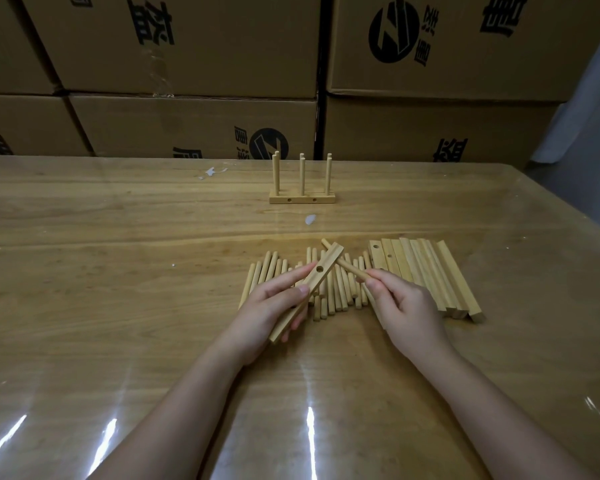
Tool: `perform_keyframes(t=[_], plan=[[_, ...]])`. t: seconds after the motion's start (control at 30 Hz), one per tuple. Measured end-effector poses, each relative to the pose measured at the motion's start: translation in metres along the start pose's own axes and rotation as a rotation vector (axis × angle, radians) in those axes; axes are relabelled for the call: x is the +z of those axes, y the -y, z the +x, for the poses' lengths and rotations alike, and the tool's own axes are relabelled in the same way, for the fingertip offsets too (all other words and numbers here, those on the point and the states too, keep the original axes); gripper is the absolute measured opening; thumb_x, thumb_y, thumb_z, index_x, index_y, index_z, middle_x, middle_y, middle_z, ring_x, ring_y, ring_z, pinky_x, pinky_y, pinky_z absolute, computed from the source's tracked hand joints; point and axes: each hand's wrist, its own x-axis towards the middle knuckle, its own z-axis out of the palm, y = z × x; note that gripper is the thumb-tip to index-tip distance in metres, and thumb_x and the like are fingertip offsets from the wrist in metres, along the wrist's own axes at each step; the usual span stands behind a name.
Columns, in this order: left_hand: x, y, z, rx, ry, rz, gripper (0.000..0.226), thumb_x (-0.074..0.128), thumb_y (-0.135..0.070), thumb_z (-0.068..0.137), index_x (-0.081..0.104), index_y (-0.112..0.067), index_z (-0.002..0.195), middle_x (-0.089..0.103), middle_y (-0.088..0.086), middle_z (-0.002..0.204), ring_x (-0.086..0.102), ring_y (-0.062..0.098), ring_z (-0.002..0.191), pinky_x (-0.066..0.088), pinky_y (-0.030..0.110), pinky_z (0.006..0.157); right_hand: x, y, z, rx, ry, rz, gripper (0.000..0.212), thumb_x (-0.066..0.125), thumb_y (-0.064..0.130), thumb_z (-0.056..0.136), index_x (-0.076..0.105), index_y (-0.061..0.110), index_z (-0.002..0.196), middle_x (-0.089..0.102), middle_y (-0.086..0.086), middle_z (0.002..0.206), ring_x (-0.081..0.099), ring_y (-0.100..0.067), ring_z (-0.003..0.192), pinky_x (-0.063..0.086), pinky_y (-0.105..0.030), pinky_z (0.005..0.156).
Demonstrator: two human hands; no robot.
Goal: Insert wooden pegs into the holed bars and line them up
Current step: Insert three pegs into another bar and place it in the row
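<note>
One pale holed wooden bar [328, 261], clasped by the left grip [267, 306], tilts to meet the round peg [349, 266] the right grip [406, 306] pinches.

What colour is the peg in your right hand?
The peg is pale yellowish wood, seen in the head view.

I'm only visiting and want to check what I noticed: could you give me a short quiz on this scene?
1. True or false: the left hand holds a holed bar.
2. The fingers of the right hand pinch: A a peg, B a screwdriver, C nothing.
3. Fill in: the spare bars lie to the ___ of the loose pegs.
Key: 1 true; 2 A; 3 right.
</note>
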Motion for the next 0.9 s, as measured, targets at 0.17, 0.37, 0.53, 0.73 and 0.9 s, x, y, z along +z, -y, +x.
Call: perform_keyframes(t=[0.17, 0.37, 0.53, 0.73, 0.9], plan=[[0.000, 0.000, 0.001, -0.005, -0.002, -0.009, 0.040, 0.056, -0.029, 0.085, 0.060, -0.037, 0.124, 0.053, -0.001, 0.057, 0.048, 0.007, 0.046, 0.040, 0.017, 0.040, -0.003, 0.004, 0.001, 0.103, 0.082, 0.129, 0.023, 0.046, 0.026, 0.095, 0.067, 0.030, 0.105, 0.068, -0.003, 0.073, 0.060, -0.024, 0.070, 0.050, -0.039, 0.061], [-0.001, 0.001, 0.001, 0.008, 0.010, -0.017, 0.042, 0.055, -0.028, 0.087, 0.058, -0.033, 0.128, 0.051, 0.000, 0.057, 0.047, 0.008, 0.047, 0.040, 0.017, 0.041, -0.008, 0.013, 0.002, 0.132, 0.122, 0.202, 0.024, 0.044, 0.030, 0.096, 0.065, 0.040, 0.093, 0.064, -0.026, 0.094, 0.056, -0.041, 0.092, 0.047, -0.053, 0.079], [0.000, 0.003, 0.002, 0.003, -0.005, -0.004, 0.043, 0.056, -0.029, 0.086, 0.058, -0.034, 0.128, 0.053, 0.001, 0.057, 0.049, 0.009, 0.048, 0.041, 0.018, 0.041, -0.006, 0.008, 0.000, -0.011, 0.051, -0.036, 0.023, 0.047, 0.025, 0.096, 0.064, 0.023, 0.110, 0.064, 0.001, 0.075, 0.058, -0.015, 0.067, 0.048, -0.031, 0.057], [0.000, 0.005, 0.004, -0.022, 0.008, 0.022, 0.043, 0.056, -0.031, 0.086, 0.057, -0.034, 0.129, 0.054, 0.004, 0.057, 0.048, 0.011, 0.045, 0.041, 0.019, 0.042, -0.009, 0.012, 0.002, -0.257, -0.034, -0.467, 0.013, 0.060, 0.016, 0.089, 0.068, 0.008, 0.096, 0.066, -0.001, 0.075, 0.060, -0.017, 0.062, 0.047, -0.027, 0.051], [0.000, 0.005, 0.003, -0.011, 0.023, 0.047, 0.042, 0.056, -0.031, 0.087, 0.059, -0.038, 0.128, 0.054, 0.000, 0.060, 0.051, 0.010, 0.053, 0.041, 0.019, 0.043, -0.003, 0.016, -0.001, -0.232, -0.046, -0.536, 0.012, 0.064, 0.009, 0.085, 0.066, 0.003, 0.095, 0.064, -0.004, 0.072, 0.057, -0.020, 0.053, 0.040, -0.028, 0.040]])
